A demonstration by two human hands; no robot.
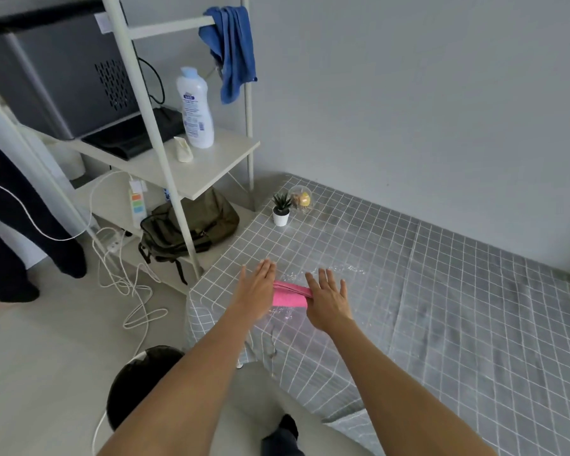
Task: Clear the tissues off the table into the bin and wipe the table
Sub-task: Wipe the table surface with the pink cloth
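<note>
**Pink cloth flat on bench, both hands open on its ends**

Pink folded cloth (289,296) lies near the front-left corner of the bench (441,291), on the clear plastic sheet over the grey grid tablecloth. Left hand (255,291) sits at its left end, right hand (328,299) over its right end. Both have fingers straight and spread, nothing gripped; looks like palms pressing or flattening the cloth, contact at the edges only.

No tissues visible on the bench from this view, so my read is the clearing step is done and this is the wipe stage. Black bin (139,383) stands on the floor just left of the bench corner, below the left forearm.

Handling, as judgement:
- Cloth is soft, light and limp. It folds and bunches, and won't hold shape if lifted by one corner.
- Plastic sheet is glossy with wrinkles near the cloth, so likely slick. The cloth should slide easily, but the sheet may ruck up under hard pushes.
- Best hold: flat palm on the folded pad, or pinch the thick folded edge.

Small potted plant (281,210) and glass globe (300,198) sit at the far-left corner, well apart from the cloth. The globe is probably fragile, so wipe around it.
</note>
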